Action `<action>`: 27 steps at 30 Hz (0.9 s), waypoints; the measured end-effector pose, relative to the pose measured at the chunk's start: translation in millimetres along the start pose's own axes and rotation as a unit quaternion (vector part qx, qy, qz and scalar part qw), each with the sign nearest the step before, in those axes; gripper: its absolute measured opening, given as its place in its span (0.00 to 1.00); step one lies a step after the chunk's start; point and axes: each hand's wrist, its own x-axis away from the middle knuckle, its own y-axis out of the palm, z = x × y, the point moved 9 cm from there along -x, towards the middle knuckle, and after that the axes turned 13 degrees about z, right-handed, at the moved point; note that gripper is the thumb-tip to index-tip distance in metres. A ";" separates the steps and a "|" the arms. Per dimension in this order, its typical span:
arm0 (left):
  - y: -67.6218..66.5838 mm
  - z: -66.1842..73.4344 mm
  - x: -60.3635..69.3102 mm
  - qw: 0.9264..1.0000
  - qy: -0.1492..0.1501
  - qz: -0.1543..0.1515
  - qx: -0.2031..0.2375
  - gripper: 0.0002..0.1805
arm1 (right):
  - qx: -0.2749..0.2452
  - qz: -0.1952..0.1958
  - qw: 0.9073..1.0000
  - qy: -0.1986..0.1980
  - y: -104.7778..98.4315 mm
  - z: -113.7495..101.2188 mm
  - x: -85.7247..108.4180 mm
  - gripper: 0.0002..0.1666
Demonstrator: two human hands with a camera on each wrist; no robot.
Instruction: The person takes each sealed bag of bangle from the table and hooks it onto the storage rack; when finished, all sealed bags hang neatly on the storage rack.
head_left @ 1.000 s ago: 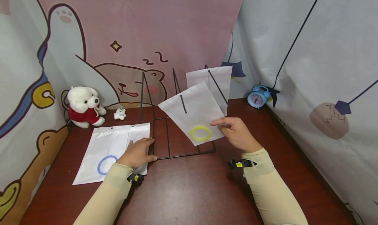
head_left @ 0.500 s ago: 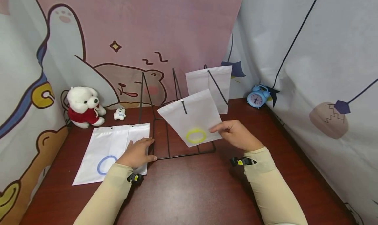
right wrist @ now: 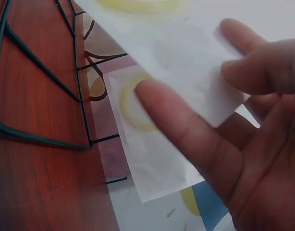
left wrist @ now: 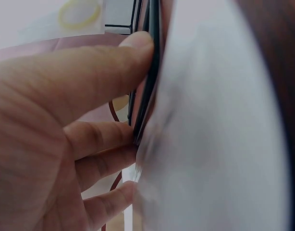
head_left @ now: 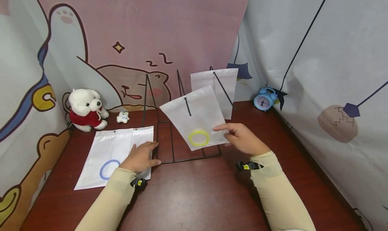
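Note:
A black wire rack (head_left: 188, 159) stands on the brown table. A white translucent bag (head_left: 197, 114) hangs tilted from one of its hooks, a yellow ring (head_left: 199, 138) showing near the bottom. My right hand (head_left: 244, 138) is at this bag's lower right; the straight forefinger overlaps its front and the fingers (right wrist: 186, 127) are spread. Behind hangs another white bag (head_left: 224, 86). My left hand (head_left: 140, 156) rests at the rack's left front, thumb and fingertips against its bar. Beneath and beside it lie two white bags (head_left: 106, 146); a blue ring shows on one.
At the back left sit a white plush bear (head_left: 85, 109) in red and a tiny white bear figure (head_left: 123, 117). A blue alarm clock (head_left: 263, 99) stands at the back right. Patterned curtains (head_left: 194, 28) enclose the table. Two further rack hooks (head_left: 147, 89) rise at the left.
The front hanging bag has swung slightly left. My right hand shifted a little, and its forefinger now stands more apart from the digit below. The left hand has not moved.

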 end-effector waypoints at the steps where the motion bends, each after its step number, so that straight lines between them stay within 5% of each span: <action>1: 0.1 -0.1 -0.2 1.000 0.000 0.000 0.000 0.44 | -0.007 0.003 1.000 0.002 -0.1 0.4 -0.3 0.28; 13: 1.0 -0.9 -1.2 1.000 -0.002 0.004 0.003 0.44 | -0.040 0.076 0.996 0.012 -6.2 1.5 -6.0 0.26; 27: -0.7 0.9 -0.4 1.000 -0.001 0.005 0.001 0.44 | -0.123 0.117 0.985 -0.025 -6.9 -5.4 -8.2 0.29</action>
